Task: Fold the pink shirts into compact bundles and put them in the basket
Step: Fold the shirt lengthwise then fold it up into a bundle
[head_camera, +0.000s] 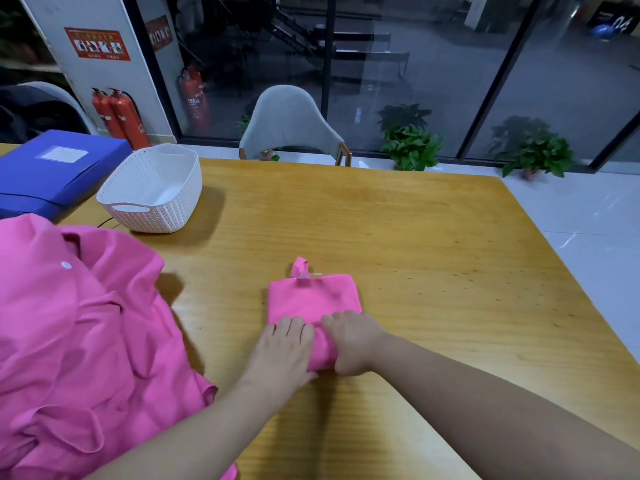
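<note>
Fingers [294, 329] of both hands are pressing, curled, onto the near end of a folded shirt [313, 296], probably rolling it tighter before carrying it to the basket [152, 188] far off to their left.

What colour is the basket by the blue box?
White, with a woven pattern; the basket shows clearly in the head view.

Only "04" reads, white on a dark sign [614, 20] outside the glass. Red notice [97, 44] and extinguisher [195, 95] labels too blurred.
</note>
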Tool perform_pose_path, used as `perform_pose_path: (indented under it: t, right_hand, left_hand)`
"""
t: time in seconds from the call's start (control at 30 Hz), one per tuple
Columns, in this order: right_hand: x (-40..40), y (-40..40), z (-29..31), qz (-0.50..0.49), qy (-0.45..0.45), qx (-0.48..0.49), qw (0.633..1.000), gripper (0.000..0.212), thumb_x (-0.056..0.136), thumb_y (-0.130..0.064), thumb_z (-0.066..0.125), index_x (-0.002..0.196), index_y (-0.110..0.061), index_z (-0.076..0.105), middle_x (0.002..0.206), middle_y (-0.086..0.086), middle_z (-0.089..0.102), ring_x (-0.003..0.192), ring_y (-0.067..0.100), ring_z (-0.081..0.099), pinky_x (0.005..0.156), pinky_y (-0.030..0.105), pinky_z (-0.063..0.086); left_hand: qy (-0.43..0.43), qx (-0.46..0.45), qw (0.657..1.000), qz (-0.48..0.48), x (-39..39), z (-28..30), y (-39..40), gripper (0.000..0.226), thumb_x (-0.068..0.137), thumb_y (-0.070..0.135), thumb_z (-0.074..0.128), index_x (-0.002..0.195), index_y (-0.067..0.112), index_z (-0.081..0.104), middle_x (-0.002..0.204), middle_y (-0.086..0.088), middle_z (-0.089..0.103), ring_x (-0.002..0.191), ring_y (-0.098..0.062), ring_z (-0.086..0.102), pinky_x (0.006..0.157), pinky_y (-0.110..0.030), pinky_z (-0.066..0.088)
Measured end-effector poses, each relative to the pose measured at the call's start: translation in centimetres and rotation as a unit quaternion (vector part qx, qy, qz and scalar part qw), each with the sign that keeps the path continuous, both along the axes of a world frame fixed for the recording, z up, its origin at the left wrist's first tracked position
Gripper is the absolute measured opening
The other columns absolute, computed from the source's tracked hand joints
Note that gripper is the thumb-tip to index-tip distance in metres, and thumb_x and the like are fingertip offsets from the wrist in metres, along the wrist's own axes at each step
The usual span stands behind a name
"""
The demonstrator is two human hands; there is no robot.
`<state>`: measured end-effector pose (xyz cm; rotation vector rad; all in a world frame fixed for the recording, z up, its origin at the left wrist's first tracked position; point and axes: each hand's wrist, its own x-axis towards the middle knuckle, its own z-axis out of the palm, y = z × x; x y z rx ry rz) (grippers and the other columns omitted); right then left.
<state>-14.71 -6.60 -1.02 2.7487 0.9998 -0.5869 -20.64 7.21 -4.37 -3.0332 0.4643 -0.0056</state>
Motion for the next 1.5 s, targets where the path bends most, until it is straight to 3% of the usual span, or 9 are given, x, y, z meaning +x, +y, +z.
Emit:
perform_pose_path:
  t: [0.13,0.3,0.43,0.53,0.9,1.07,1.23,1.4,1.5]
  right_hand:
    - [-0.2,0.0,-0.1,0.005,0.011,0.0,1.0,0.047,0.078,-0.025,0.061,0.119,-0.01,0.043,0.119,0.011,0.052,0.11,0.029,0.052,0.083,0.035,0.043]
    - [-1.5,-0.9,-0.7,0.081,-0.122,-0.014,0.989,0.068,0.072,-0.036,0.069,0.126,-0.009,0.038,0.12,0.011,0.043,0.11,0.028,0.044,0.086,0.039,0.039]
    - [-2.1,-0.7,-0.8,0.027,-0.115,0.003,0.993,0.077,0.032,-0.041,0.09,0.097,-0.014,0.059,0.089,0.005,0.056,0.079,0.021,0.056,0.063,0.031,0.045]
    - [-1.9,-0.6,-0.6,0.025,-0.055,0.014,0.998,0.064,0.069,-0.029,0.075,0.122,-0.013,0.043,0.116,0.009,0.047,0.107,0.027,0.046,0.085,0.038,0.039]
    - [0.6,0.5,0.5,-0.027,0.092,-0.021,0.995,0.056,0.068,-0.018,0.071,0.118,-0.011,0.05,0.116,0.009,0.055,0.099,0.024,0.054,0.068,0.029,0.038]
    - [-0.7,-0.3,0.1,0.009,-0.019,0.031,0.999,0.059,0.074,-0.031,0.065,0.122,-0.011,0.039,0.12,0.009,0.043,0.111,0.027,0.043,0.089,0.038,0.038]
    - [-2.4,0.0,-1.1,-0.004,-0.113,0.039,0.993,0.091,0.015,-0.044,0.087,0.093,-0.013,0.053,0.077,0.004,0.056,0.068,0.023,0.056,0.06,0.035,0.049]
    - [-0.7,0.4,-0.4,0.006,-0.065,0.025,0.998,0.066,0.074,-0.029,0.075,0.127,-0.012,0.038,0.125,0.009,0.046,0.116,0.028,0.045,0.092,0.04,0.037]
    - [0.4,0.7,0.0,-0.007,-0.029,0.022,0.999,0.064,0.077,-0.032,0.071,0.128,-0.014,0.038,0.127,0.008,0.046,0.118,0.028,0.044,0.092,0.04,0.038]
  left_hand:
    - [0.04,-0.025,0.999,0.018,0.5,0.4,0.1,0.081,0.013,0.067,0.081,0.069,0.014,0.061,0.064,-0.001,0.056,0.056,-0.019,0.056,0.048,-0.027,0.045]
    - [0.141,-0.025,0.989,0.031,2.1,1.2,0.6,0.071,0.072,0.056,0.069,0.122,0.01,0.046,0.122,-0.005,0.053,0.112,-0.024,0.05,0.093,-0.033,0.037]
    - [0.24,-0.067,0.967,0.056,3.1,2.1,0.9,0.067,0.071,0.056,0.072,0.114,0.011,0.046,0.118,-0.006,0.056,0.107,-0.025,0.052,0.084,-0.032,0.038]
    - [0.278,-0.074,0.955,0.068,3.0,2.7,0.8,0.067,0.07,0.056,0.073,0.113,0.011,0.047,0.116,-0.005,0.057,0.103,-0.024,0.053,0.078,-0.032,0.038]
    - [0.037,-0.001,0.999,0.01,0.0,0.6,-0.5,0.09,0.007,0.061,0.084,0.076,0.011,0.057,0.068,-0.004,0.054,0.058,-0.021,0.054,0.048,-0.032,0.045]
    - [0.148,-0.001,0.988,0.038,2.0,1.5,-0.1,0.072,0.071,0.051,0.072,0.123,0.011,0.042,0.125,-0.005,0.048,0.115,-0.025,0.046,0.092,-0.035,0.036]
    - [0.253,-0.065,0.963,0.066,4.1,2.4,0.9,0.072,0.069,0.056,0.074,0.116,0.011,0.043,0.121,-0.006,0.052,0.11,-0.024,0.048,0.083,-0.032,0.037]
    - [0.134,-0.065,0.987,0.059,3.1,2.1,0.9,0.077,0.061,0.063,0.073,0.114,0.013,0.047,0.117,-0.002,0.052,0.112,-0.023,0.049,0.091,-0.035,0.039]
    - [0.017,-0.01,0.999,0.049,1.8,1.2,0.9,0.086,0.023,0.066,0.083,0.087,0.013,0.062,0.085,-0.003,0.058,0.077,-0.024,0.06,0.062,-0.036,0.049]
